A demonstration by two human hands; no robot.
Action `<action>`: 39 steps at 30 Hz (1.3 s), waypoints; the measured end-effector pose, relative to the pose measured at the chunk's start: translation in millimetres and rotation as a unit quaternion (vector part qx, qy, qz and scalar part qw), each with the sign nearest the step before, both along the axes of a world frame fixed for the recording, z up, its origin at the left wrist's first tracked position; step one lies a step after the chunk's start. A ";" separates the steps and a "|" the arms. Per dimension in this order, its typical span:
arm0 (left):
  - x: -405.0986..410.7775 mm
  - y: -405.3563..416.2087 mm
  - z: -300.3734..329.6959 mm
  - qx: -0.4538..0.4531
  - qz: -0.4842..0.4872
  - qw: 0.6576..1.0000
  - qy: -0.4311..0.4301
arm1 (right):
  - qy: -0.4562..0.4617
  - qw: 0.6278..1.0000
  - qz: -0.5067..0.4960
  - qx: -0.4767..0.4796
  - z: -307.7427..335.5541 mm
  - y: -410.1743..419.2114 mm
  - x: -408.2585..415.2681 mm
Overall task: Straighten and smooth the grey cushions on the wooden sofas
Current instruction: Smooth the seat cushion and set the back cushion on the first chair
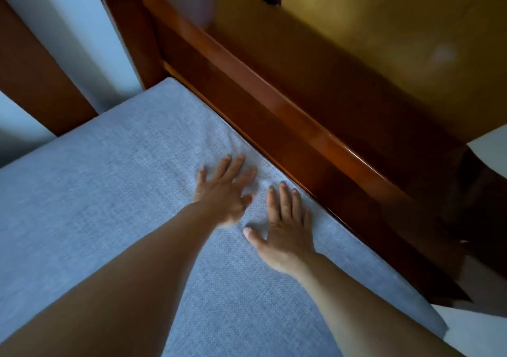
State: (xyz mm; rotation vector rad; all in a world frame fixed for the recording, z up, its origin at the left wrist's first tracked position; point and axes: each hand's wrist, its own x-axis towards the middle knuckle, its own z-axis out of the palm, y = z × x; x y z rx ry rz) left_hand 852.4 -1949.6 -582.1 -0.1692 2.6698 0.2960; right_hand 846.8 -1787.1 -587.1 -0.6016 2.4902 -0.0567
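Both hands, left (223,192) and right (285,225), lie flat, fingers spread, arms extended.

One grey cushion (109,192), two hands (223,192) (285,227)

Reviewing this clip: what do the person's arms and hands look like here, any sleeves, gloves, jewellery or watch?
Both forearms are bare as far as the picture shows them, with no sleeve in view. The left hand and the right hand wear no gloves, and no rings, watch or bracelet show on fingers or wrists. The nails look short and unpainted, though the picture is slightly blurred.
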 end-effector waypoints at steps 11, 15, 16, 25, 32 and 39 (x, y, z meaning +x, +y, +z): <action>189.9 15.2 26.7 -0.010 0.194 0.979 -0.064 | -0.079 0.990 0.115 0.020 54.1 32.9 88.4; 240.1 42.9 26.0 -0.005 0.187 0.980 -0.063 | -0.067 0.981 0.179 0.018 42.8 53.6 134.1; 249.7 52.3 24.9 -0.002 0.191 0.979 -0.065 | -0.061 0.980 0.190 0.023 39.0 57.6 140.5; 282.4 124.2 14.5 0.033 0.319 0.946 -0.039 | -0.038 0.957 0.286 0.024 28.5 85.4 138.5; 339.7 235.5 3.8 0.030 0.341 0.939 -0.011 | -0.035 0.945 0.326 -0.021 20.3 159.3 174.5; 405.9 306.5 -11.9 -0.020 0.295 0.953 0.069 | -0.005 0.902 0.428 -0.065 13.2 235.9 218.8</action>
